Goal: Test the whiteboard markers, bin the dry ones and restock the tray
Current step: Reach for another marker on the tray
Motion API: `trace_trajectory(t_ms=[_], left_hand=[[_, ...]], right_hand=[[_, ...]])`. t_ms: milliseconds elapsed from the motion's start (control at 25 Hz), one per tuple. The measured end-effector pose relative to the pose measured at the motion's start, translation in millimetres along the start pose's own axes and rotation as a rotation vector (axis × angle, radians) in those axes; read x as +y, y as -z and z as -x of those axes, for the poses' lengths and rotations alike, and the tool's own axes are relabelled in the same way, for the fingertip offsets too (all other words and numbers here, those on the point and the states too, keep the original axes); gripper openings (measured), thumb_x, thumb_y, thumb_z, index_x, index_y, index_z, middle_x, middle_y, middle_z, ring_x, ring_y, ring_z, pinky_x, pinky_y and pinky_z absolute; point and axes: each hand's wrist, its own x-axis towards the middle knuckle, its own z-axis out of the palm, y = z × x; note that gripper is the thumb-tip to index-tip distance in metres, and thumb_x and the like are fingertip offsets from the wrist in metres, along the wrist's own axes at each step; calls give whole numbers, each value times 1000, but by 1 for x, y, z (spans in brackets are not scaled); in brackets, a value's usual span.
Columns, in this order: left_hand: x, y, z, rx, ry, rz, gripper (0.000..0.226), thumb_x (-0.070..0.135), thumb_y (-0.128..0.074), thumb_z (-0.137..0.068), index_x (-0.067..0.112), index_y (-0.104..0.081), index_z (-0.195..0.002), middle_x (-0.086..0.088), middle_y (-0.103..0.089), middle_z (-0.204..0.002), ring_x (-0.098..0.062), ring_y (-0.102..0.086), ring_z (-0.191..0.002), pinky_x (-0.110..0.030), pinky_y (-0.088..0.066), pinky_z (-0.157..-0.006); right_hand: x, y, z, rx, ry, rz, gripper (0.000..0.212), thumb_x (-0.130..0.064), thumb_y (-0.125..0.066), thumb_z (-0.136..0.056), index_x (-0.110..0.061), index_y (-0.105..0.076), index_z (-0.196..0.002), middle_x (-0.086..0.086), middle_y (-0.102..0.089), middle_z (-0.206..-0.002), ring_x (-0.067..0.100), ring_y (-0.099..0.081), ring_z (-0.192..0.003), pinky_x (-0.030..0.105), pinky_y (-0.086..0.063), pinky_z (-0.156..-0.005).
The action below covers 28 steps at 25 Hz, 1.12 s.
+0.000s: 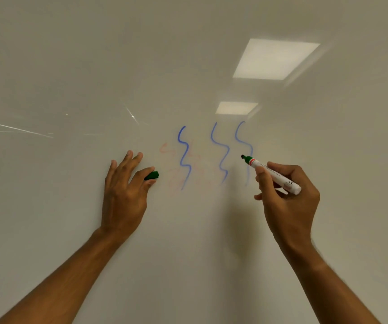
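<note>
Whiteboard (pixel 71 66) fills our view, ceiling lights reflected. Right hand (pixel 288 197): fingers pinch the green marker (pixel 272 175), uncapped, tip close against the board beside three blue squiggles (pixel 221 153). Left hand (pixel 125 190): thumb and forefinger hold its cap (pixel 152 175), other fingers spread. We judge blue tested, faint red (pixel 176 164) likely dry — green pending; binning, restocking remain.

ceiling lights (pixel 274 58) reflected — soft, pale glare
</note>
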Motion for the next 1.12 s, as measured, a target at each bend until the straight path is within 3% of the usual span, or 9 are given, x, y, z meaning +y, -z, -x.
trace_trajectory(t_ms=[120, 240, 360, 440, 560, 800, 920, 1000, 1120], left_hand=[[-6, -2, 2, 26, -24, 16, 32, 26, -50, -97, 4, -66, -114, -16, -52, -137, -28, -40, -136, -50, -23, -116], [-9, -4, 1, 43, -53, 14, 33, 25, -51, -95, 4, -66, -116, -16, -53, -137, -29, -42, -134, -49, -23, -116], [-9, -6, 2, 55, -67, 5, 33, 24, -51, -95, 4, -66, -116, -16, -53, -136, -30, -43, -134, -51, -24, -115], [-9, -7, 3, 63, -69, 9, 33, 23, -52, -94, 3, -67, -115, -17, -54, -135, -30, -43, -133, -52, -25, -114], [-8, -6, 2, 69, -73, 10, 32, 22, -53, -94, 3, -67, -115, -17, -54, -134, -30, -43, -133, -55, -26, -113], [-7, -6, 1, 62, -66, -3, 31, 22, -53, -94, 3, -66, -115, -18, -55, -134, -30, -43, -133, -53, -26, -114], [-7, -6, 3, 56, -52, 3, 31, 21, -53, -94, 3, -66, -115, -18, -54, -135, -30, -43, -133, -56, -26, -113], [-7, -6, 4, 48, -46, 14, 32, 22, -53, -94, 3, -66, -115, -18, -54, -135, -31, -43, -133, -56, -26, -112], [-6, -6, 2, 49, -49, 17, 32, 22, -53, -93, 3, -66, -115, -17, -54, -135, -30, -43, -133, -56, -26, -112]], right_hand=[[7, -4, -17, 71, 58, 53, 16, -27, -71, -88, -14, -63, -84, -3, -67, -73, 23, -68, -65, 50, -55, -52], [11, -5, -43, 104, 135, 109, 7, -27, -69, -89, -20, -71, -90, -6, -71, -79, 20, -69, -68, 48, -57, -57], [11, -9, -69, 83, 208, 210, 11, -25, -67, -89, -22, -75, -96, -8, -73, -83, 11, -69, -67, 36, -59, -62], [12, -13, -78, 62, 274, 274, 11, -20, -67, -87, -16, -76, -92, -6, -73, -78, 7, -66, -64, 18, -51, -61], [11, -8, -75, 55, 341, 361, 7, -16, -68, -83, -13, -74, -80, -5, -68, -67, 10, -62, -59, 10, -39, -55], [11, 25, -25, -17, 248, 437, 14, -8, -73, -80, -17, -71, -70, -9, -66, -61, 8, -62, -57, 11, -37, -52], [5, 31, -6, -193, 83, 462, 20, -8, -71, -78, -22, -71, -64, -11, -67, -59, 5, -62, -55, 21, -46, -52], [-1, 28, -14, -204, 95, 391, 16, -10, -71, -80, -24, -74, -73, -11, -69, -63, 3, -63, -55, 21, -48, -54], [-4, 19, -54, -63, 305, 430, 21, -14, -69, -86, -19, -75, -105, -8, -72, -84, 2, -61, -66, 15, -46, -65]])
